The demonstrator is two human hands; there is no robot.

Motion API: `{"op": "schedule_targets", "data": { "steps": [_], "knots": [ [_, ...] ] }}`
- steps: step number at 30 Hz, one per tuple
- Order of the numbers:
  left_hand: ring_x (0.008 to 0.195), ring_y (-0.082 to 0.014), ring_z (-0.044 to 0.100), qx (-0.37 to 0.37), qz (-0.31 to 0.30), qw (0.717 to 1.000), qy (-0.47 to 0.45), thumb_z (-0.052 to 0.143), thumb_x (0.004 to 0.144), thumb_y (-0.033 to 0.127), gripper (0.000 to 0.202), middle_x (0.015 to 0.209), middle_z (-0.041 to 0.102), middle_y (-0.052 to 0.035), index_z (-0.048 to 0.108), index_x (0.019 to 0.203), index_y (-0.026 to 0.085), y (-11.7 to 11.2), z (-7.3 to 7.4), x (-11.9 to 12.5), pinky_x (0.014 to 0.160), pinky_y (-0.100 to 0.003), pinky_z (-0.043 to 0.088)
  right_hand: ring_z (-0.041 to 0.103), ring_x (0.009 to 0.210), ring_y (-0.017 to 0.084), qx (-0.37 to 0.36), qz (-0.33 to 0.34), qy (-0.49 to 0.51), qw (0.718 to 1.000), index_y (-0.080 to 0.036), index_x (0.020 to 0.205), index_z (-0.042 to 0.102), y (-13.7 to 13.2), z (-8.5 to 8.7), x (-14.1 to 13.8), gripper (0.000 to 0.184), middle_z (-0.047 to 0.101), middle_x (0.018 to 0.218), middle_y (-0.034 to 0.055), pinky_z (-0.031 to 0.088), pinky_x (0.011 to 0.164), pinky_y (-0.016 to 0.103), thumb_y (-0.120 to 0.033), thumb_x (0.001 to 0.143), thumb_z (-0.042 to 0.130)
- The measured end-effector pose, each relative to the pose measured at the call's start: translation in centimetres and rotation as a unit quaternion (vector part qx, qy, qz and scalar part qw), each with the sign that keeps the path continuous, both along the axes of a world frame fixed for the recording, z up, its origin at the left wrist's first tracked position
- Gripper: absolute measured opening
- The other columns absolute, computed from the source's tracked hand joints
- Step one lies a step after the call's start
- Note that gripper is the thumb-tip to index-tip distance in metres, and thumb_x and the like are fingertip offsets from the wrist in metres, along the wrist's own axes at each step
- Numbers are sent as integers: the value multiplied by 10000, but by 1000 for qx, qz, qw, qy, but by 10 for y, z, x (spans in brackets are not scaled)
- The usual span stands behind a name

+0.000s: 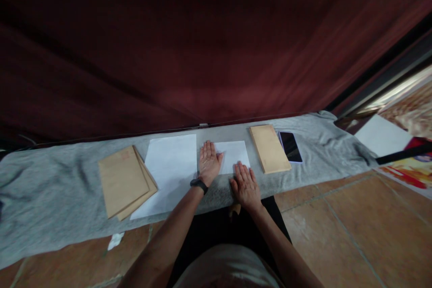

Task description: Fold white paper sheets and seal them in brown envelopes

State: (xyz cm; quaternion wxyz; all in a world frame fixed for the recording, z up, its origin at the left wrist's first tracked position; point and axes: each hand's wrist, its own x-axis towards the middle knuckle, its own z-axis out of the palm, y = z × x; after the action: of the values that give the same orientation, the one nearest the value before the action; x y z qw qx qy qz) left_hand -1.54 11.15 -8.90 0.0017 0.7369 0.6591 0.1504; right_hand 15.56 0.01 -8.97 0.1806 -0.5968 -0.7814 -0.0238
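Note:
A small white sheet of paper (232, 153), perhaps folded, lies on the grey cloth in front of me. My left hand (209, 162), with a dark band at the wrist, rests flat over its left edge, fingers stretched away from me. At its lower right edge lies my right hand (246, 184), palm down with the fingers a little spread. Larger white paper (172, 157) is just left of my left hand. Brown envelopes (123, 180) overlap its left side. To the right of my hands sits a stack of brown envelopes (270, 148).
A phone (290, 147) with a dark screen lies beside the right-hand envelopes. The grey cloth (50, 189) covers a long, narrow surface against a dark red curtain (216, 54). On the tiled floor (320, 229) is a white scrap (115, 240). Colourful printed material (408, 171) is at far right.

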Motion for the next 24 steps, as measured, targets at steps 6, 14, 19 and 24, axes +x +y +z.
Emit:
{"op": "schedule_targets", "data": {
  "steps": [6,14,19,24],
  "knots": [
    [1514,-332,217,15,24,1000,8,330,1015,441,692,1587,286,-270,325,1500,-52,-16,0,0,1230,-515,222,340,1470,291,8,0,0,1000,-129,1569,281,0,-4,0,597,355,1595,150,244,1198,484,-390,1041,381],
    [1517,-306,209,23,-21,1000,4,319,1024,420,661,1586,316,-241,307,1514,-22,-56,3,0,1237,-515,220,341,1471,288,6,2,0,1000,-124,1563,299,0,-2,0,594,349,1596,151,241,1203,480,-387,1038,392],
    [1523,-265,209,15,-79,997,6,339,1027,366,590,1612,301,-168,313,1537,70,-77,6,-2,1234,-489,255,342,1471,282,-1,0,0,1000,-124,1558,310,-1,0,-1,580,344,1599,148,247,1204,479,-372,1040,390],
    [1515,-258,243,5,-100,995,14,359,1026,360,551,1609,329,-138,373,1517,110,-79,9,-4,1233,-473,259,363,1459,287,-27,-1,13,1000,-124,1526,384,2,4,1,537,367,1587,141,265,1198,488,-369,1050,354]
  ]
}}
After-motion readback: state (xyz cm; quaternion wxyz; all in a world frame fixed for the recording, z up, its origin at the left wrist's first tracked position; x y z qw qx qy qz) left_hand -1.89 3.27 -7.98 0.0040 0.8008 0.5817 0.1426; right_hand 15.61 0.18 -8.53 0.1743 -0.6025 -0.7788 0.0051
